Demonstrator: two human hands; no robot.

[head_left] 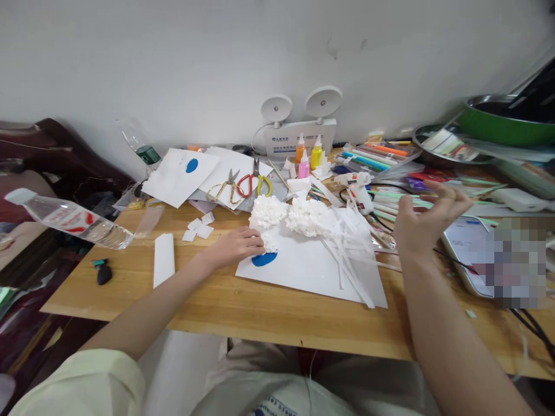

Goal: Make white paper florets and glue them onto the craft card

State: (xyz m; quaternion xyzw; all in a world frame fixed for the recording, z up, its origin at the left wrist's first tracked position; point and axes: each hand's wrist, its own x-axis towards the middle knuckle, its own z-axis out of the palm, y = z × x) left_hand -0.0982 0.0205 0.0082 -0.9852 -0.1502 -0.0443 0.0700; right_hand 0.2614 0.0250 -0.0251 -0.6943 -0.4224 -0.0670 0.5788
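Tufts [267, 211] beside low left hand [237, 246], right hand [420, 222] raised

3 squeeze btls [304, 168], 2 blue ovals [264, 260], 2 lamp hds [323, 103].

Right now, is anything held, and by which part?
The left hand touches the left edge of the small white clump; grip can't be told. The right hand seems empty.
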